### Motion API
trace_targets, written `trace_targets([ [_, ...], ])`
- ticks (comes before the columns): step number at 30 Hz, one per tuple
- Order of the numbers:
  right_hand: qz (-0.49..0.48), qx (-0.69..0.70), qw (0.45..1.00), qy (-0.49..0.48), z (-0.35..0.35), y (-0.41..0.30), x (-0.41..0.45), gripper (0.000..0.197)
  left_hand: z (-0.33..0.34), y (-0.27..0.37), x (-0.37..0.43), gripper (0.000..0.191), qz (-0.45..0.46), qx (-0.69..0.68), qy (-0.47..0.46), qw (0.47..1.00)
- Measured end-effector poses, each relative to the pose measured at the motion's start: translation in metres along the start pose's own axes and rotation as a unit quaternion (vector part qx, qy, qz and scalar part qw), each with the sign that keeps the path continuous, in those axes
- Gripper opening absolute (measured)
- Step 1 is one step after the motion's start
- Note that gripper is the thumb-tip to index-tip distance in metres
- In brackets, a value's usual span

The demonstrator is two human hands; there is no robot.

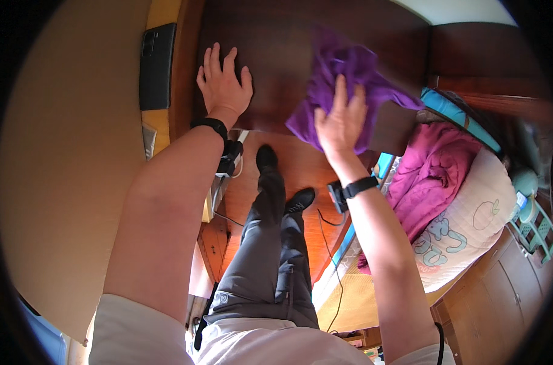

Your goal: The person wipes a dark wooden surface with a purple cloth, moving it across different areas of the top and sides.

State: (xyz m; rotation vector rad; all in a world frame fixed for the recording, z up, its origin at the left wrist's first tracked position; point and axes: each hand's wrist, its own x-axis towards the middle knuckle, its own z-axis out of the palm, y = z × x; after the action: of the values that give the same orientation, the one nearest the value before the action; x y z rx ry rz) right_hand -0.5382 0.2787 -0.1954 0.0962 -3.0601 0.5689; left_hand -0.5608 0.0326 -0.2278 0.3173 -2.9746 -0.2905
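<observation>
My left hand rests on the dark wooden surface with its fingers apart and holds nothing. My right hand presses a crumpled purple cloth against the same surface, fingers spread over it. Motion blurs that hand and the cloth a little. Part of the cloth hangs over the near edge, and one corner stretches right towards the bed. How firmly the fingers grip the fabric is hidden under the palm. Each wrist wears a black strap.
Left of the surface, a black smartphone lies on a yellowish ledge beside a large brown panel. On the right, a magenta blanket and a pale quilted bedding item are piled. A black cable hangs near my legs.
</observation>
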Motion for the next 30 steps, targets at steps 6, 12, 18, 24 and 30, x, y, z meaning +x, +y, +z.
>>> trace_targets([
  [6,-0.137,0.199,0.970,0.031,-0.016,-0.058,0.025,0.080,-0.004,0.000,-0.005,0.052,0.001,0.018,-0.041,0.999],
  [12,-0.056,-0.040,0.994,0.082,-0.032,0.103,0.040,0.063,-0.011,0.001,-0.001,0.053,0.002,0.013,-0.048,0.999],
  [18,-0.053,-0.156,0.986,-0.028,-0.027,0.145,0.033,0.080,-0.013,0.001,0.002,0.054,0.004,0.021,-0.065,0.998],
  [24,-0.040,-0.151,0.987,-0.036,-0.034,0.145,0.035,0.076,-0.009,0.002,0.001,0.055,0.013,0.015,-0.049,0.999],
  [30,-0.033,-0.141,0.988,-0.045,-0.039,0.146,0.037,0.073,-0.011,0.006,-0.002,0.058,-0.028,-0.140,0.000,0.990],
])
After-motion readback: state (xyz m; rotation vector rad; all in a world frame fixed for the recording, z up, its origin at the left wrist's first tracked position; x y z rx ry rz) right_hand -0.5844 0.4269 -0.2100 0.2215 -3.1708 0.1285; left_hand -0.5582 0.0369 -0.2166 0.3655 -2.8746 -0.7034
